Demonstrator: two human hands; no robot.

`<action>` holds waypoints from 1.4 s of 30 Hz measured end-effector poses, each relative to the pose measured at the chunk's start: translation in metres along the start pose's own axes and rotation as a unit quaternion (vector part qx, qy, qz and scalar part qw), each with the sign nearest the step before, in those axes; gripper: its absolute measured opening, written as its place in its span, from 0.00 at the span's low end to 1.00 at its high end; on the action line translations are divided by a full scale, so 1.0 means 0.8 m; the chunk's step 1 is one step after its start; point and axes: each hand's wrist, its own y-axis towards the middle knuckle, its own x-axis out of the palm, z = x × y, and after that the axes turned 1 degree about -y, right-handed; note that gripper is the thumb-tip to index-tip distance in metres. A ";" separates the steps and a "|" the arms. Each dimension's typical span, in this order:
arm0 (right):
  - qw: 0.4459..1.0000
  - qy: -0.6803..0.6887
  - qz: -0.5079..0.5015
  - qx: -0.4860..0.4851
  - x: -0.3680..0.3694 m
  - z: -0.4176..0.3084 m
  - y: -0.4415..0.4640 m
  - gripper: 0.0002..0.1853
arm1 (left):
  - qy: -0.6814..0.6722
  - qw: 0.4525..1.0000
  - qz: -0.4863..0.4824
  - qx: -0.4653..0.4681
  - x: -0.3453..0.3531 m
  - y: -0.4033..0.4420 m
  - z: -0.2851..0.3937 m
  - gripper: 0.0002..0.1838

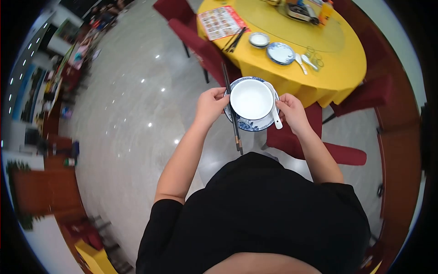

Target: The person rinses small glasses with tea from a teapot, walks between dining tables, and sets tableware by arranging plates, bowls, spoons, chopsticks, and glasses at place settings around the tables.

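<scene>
Between my two hands I carry a blue-and-white plate (246, 125) in front of my body. A white bowl (252, 99) sits on it. Along the plate's left side lies a pair of dark chopsticks (235, 125), pinned near the rim by my left hand (212, 106), whose fingers are closed on the edge. A white spoon (276, 116) rests along the right side of the bowl. My right hand (292, 112) pinches the plate's right rim beside that spoon. The undersides of the fingers are hidden by the plate.
Ahead stands a round table with a yellow cloth (292, 84). On it are stacked plates (280, 53), small bowls (259, 39), spoons (301, 64), chopsticks (236, 39), a menu sheet (221, 23) and an orange bottle (325, 13). Red chairs (200, 43) surround it; one chair (296, 141) is close at my right.
</scene>
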 end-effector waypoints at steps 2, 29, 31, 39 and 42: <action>0.998 0.006 0.057 0.003 0.016 -0.002 0.020 0.06 | -0.020 0.996 -0.082 0.011 -0.015 0.053 -0.001 0.16; 0.914 0.011 0.385 0.128 -0.171 0.126 0.487 0.05 | 0.237 0.908 -0.281 0.200 0.269 0.679 -0.075 0.17; 0.910 0.013 0.391 0.138 -0.167 0.135 0.499 0.05 | 0.276 0.892 -0.298 0.200 0.264 0.686 -0.075 0.17; 0.909 0.007 0.380 0.171 -0.205 0.128 0.555 0.06 | 0.429 0.818 -0.310 0.226 0.298 0.742 -0.041 0.18; 0.913 0.004 0.369 0.176 -0.208 0.127 0.571 0.05 | 0.477 0.794 -0.309 0.215 0.302 0.758 -0.044 0.18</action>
